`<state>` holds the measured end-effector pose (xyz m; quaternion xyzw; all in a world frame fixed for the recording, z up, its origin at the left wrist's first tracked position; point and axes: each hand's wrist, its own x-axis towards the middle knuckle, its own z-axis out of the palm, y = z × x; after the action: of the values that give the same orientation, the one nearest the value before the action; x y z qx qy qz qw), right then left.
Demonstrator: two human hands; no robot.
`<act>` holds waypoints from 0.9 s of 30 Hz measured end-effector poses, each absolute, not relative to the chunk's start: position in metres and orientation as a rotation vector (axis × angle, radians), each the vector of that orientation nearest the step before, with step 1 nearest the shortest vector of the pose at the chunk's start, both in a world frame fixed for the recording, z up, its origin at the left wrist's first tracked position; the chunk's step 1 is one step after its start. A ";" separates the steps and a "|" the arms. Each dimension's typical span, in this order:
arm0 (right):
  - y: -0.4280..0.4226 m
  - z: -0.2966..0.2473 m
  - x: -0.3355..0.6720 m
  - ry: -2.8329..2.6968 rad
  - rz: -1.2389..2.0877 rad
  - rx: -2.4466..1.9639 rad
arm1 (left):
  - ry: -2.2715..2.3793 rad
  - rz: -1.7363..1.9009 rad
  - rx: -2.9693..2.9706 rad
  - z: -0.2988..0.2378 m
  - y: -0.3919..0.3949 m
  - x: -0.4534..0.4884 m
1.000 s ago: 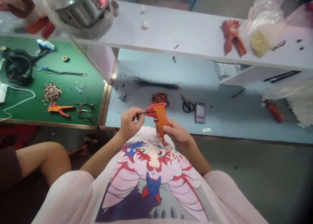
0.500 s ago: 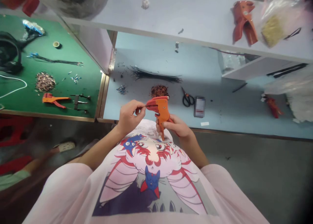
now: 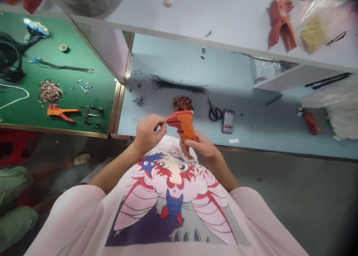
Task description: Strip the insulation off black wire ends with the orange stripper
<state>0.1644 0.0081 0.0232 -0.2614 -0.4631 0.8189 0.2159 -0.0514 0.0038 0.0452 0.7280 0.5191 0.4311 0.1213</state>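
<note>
My right hand [image 3: 201, 144] is wrapped around the handles of an orange and red wire stripper [image 3: 186, 124], held upright in front of my shirt at the table's edge. Its red jaws point left toward my left hand [image 3: 151, 132]. There the thumb and forefinger pinch a thin dark wire [image 3: 135, 120], whose curved end shows left of the hand. Whether the wire's other end sits inside the jaws is too small to tell. Just beyond the tool lies a pile of short copper-coloured scraps [image 3: 182, 102], and behind that a bundle of black wires [image 3: 179, 85].
Scissors [image 3: 214, 112] and a phone [image 3: 228, 121] lie to the right. Small blue pieces [image 3: 139, 100] are on the left. A white shelf [image 3: 190, 22] overhangs the back, with another wire stripper [image 3: 282, 24] on it. A co-worker's legs [image 3: 16, 196] show at lower left.
The wire stripper's handles look squeezed closer together. A curved wire end now shows beside my left hand. The co-worker's legs have shifted at lower left, and the view has moved slightly.
</note>
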 end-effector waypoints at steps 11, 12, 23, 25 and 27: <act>0.006 0.020 0.160 -1.138 2.292 -0.634 | 1.520 1.281 2.094 0.042 0.005 -0.053; 0.007 0.020 0.161 -1.127 2.297 -0.608 | 1.520 1.295 2.089 0.042 0.005 -0.053; 0.008 0.020 0.167 -1.027 2.281 -0.604 | 1.468 1.401 2.088 0.044 0.005 -0.052; 0.008 0.022 0.167 -1.067 2.266 -0.610 | 1.471 1.419 2.092 0.045 0.005 -0.052; 0.008 0.024 0.167 -1.112 2.275 -0.627 | 1.475 1.434 2.092 0.045 0.005 -0.052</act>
<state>0.1665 0.0085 0.0238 -0.2317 -0.4112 0.8413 0.2635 -0.0520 0.0047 0.0449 0.7092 0.5000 0.4861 0.1036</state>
